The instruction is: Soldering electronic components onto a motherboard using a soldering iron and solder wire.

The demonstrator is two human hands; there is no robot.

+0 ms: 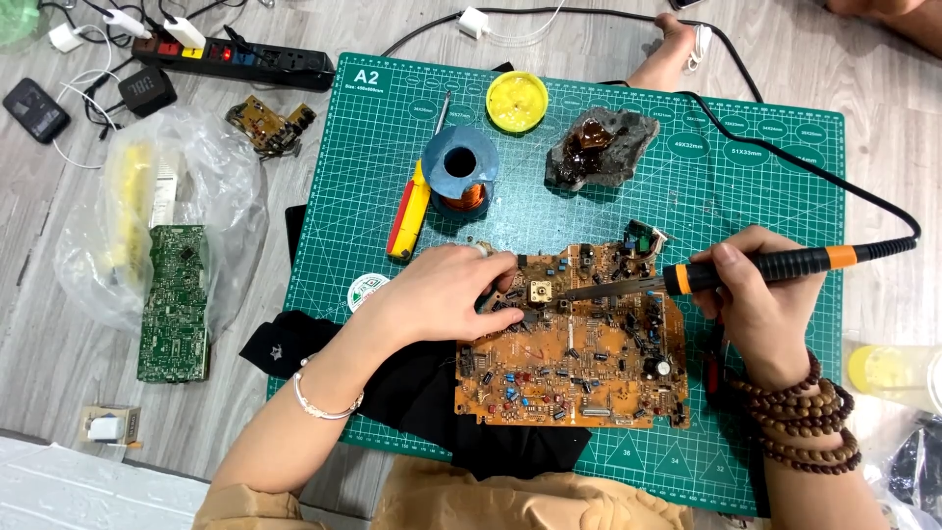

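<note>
An orange-brown circuit board (pixel 569 363) with many small parts lies on a green cutting mat (pixel 746 196). My left hand (pixel 446 290) rests on the board's upper left corner, fingers curled and pinching at a small component. My right hand (pixel 751 294) grips a black and orange soldering iron (pixel 765 267). Its tip reaches left to a metal part near the board's top middle, close to my left fingertips. A black cord runs from the iron off to the right.
On the mat's far side sit a blue spool of copper wire (pixel 459 172), a yellow round tin (pixel 517 101), a grey lump of rosin (pixel 599 147) and a red-yellow tool (pixel 407 211). A green board (pixel 175 304), plastic bag and power strip (pixel 235 61) lie left. Black cloth lies under the board.
</note>
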